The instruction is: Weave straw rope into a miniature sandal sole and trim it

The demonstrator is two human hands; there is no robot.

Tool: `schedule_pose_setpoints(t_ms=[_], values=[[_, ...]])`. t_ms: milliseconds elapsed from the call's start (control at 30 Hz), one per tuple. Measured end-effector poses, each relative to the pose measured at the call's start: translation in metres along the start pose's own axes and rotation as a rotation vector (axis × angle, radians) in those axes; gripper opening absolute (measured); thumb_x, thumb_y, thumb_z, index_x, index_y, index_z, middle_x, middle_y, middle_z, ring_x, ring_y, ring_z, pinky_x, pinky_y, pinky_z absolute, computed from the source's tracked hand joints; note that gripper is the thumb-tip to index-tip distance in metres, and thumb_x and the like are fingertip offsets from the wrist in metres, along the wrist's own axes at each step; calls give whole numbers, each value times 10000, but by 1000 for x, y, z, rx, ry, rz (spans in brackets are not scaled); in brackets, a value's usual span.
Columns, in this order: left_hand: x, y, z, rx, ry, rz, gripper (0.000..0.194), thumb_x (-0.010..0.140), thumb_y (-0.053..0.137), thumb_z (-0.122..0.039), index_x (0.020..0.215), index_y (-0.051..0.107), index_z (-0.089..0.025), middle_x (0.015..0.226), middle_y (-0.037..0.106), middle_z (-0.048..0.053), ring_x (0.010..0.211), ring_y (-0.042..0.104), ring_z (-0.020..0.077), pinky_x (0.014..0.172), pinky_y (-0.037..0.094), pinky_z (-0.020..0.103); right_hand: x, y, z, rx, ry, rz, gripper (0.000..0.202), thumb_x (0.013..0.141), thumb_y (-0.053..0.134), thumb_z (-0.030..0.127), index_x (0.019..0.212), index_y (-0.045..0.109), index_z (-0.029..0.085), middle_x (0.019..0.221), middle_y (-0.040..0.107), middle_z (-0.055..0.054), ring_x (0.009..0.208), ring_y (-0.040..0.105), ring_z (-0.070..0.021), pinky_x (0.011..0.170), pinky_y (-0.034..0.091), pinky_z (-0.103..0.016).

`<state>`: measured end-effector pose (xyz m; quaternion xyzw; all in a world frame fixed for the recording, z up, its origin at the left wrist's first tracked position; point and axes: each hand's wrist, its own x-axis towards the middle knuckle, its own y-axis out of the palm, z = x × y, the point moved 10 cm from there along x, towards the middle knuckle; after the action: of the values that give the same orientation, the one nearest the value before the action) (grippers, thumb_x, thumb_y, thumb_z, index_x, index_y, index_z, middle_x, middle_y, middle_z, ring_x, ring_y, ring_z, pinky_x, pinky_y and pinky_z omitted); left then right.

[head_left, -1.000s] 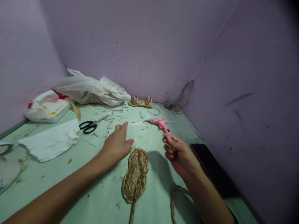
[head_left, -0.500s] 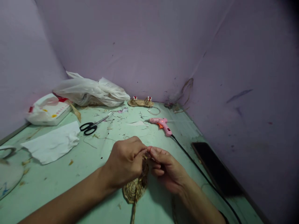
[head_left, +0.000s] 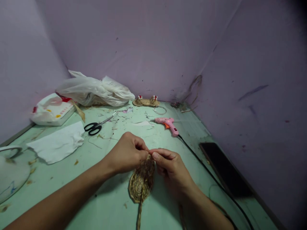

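Note:
Between my hands is a flat, oblong piece of coiled straw braid (head_left: 142,185), its far end under my fingertips. A twisted straw cord (head_left: 139,215) trails from its near end toward me. My left hand (head_left: 130,153) pinches the far tip from the left. From the right, my right hand (head_left: 171,163) pinches at the same spot, thumb and forefinger meeting the left fingertips. The exact bit held there is hidden by the fingers. Beyond the hands a pink glue gun (head_left: 168,123) lies on its side, nozzle pointing left.
Black-handled scissors (head_left: 94,128) and a white paper sheet (head_left: 59,142) lie to the left. Behind them are a white box (head_left: 57,115) and a plastic bag (head_left: 96,91). A beaded straw piece (head_left: 146,102) rests by the wall. A phone (head_left: 226,169) and black cable (head_left: 203,174) lie right.
My hands have shifted slightly and my left hand has turned, uncovering more of the straw piece. Both still pinch its far end. The view has moved a little.

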<state>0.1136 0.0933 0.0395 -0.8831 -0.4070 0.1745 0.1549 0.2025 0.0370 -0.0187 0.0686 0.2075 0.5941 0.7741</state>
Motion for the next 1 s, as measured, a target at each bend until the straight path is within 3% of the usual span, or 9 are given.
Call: schedule_pose_setpoints(t_ms=[200,367,500,600,767,900,1000], values=[[3,6,16,-242,-127,104,66,555,539,-114,510,587,-126,335,483,-47,271,398,52,272,255,140,-4,15,-10,239,167,81,247,468,810,260,651,715,124,405,387,69,386,234,-21,363,135,-168],[6,15,21,-513,-138,203,38,547,599,-113,513,600,-98,422,575,-1,275,438,51,248,255,125,-6,24,-16,385,266,169,265,481,814,205,697,705,95,455,409,65,397,213,3,342,161,-115],[8,19,20,-586,-123,238,47,547,626,-115,570,640,-76,473,612,31,304,481,70,254,291,131,-6,29,-21,458,329,230,247,472,816,193,656,684,95,533,489,36,397,217,18,332,159,-99],[9,18,19,-538,-112,213,66,558,628,-117,599,653,-72,467,602,27,337,500,76,283,325,135,-2,24,-18,406,258,188,231,481,815,224,625,679,105,508,491,37,390,243,11,336,166,-111],[7,16,16,-435,-108,187,99,581,622,-163,628,659,-83,513,606,23,378,506,76,328,359,156,3,-3,5,105,-53,-32,236,530,793,298,674,715,128,440,501,34,385,316,-20,371,215,-155],[4,9,13,-226,-81,113,112,623,571,-190,600,637,-102,432,531,-13,345,458,73,329,325,169,4,-7,3,2,-93,-59,199,570,764,309,687,725,152,434,494,42,396,311,-31,390,220,-177],[2,1,2,-16,25,-2,129,633,532,-181,574,627,-115,437,513,-23,382,442,68,377,330,176,2,-7,3,-63,-123,-52,163,617,731,307,706,732,172,427,475,49,394,301,-37,386,216,-186]])
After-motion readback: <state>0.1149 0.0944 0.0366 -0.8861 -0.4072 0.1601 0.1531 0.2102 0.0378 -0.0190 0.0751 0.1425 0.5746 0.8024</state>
